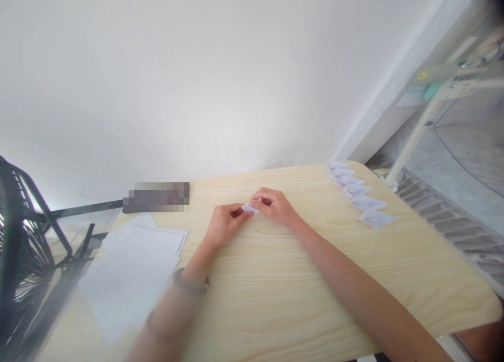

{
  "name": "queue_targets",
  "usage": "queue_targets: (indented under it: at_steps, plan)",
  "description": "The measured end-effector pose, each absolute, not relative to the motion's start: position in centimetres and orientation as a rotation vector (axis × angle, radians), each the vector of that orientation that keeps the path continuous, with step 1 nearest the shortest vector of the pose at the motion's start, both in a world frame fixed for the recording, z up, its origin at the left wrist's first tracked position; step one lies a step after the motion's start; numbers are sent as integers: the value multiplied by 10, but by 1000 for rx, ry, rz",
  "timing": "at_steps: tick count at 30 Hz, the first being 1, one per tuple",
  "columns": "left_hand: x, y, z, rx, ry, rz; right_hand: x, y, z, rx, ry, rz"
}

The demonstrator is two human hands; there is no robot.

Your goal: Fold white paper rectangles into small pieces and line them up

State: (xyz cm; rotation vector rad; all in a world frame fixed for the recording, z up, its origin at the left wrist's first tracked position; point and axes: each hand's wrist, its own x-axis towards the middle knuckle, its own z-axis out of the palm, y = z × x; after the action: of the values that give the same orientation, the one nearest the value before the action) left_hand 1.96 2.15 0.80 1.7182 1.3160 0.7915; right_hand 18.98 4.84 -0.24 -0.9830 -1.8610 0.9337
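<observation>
A small piece of folded white paper [249, 208] is held between my two hands near the middle of the table. My left hand [225, 223] pinches its left side between thumb and fingers. My right hand [271, 204] grips the same paper from the right and above, and its fingers cover part of it. Off to the right, several folded white paper pieces [377, 218] with pointed ends lie in a row running away from me. The exact folds of the held piece are too small to make out.
A loose stack of white paper sheets [129, 267] lies on the left of the wooden table [260, 299]. Behind the stack is a dark, blurred-out object [157, 198]. A dark chair [23, 230] stands at the left, and a white wall [220, 78] rises behind the table.
</observation>
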Motion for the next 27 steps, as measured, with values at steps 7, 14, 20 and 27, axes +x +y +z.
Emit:
queue_targets:
  at_steps: [7,14,20,27]
  plan:
    - [18,22,2,1714,1326,814,190,49,-5,-988,-1798,1011]
    - [19,21,3,1704,1302,836,189,49,-5,-983,-1788,974]
    - [19,25,1,1553,1274,965,188,50,-9,-1027,-1750,1029]
    - [21,24,2,1434,1198,1124,187,50,-9,-1021,-1869,875]
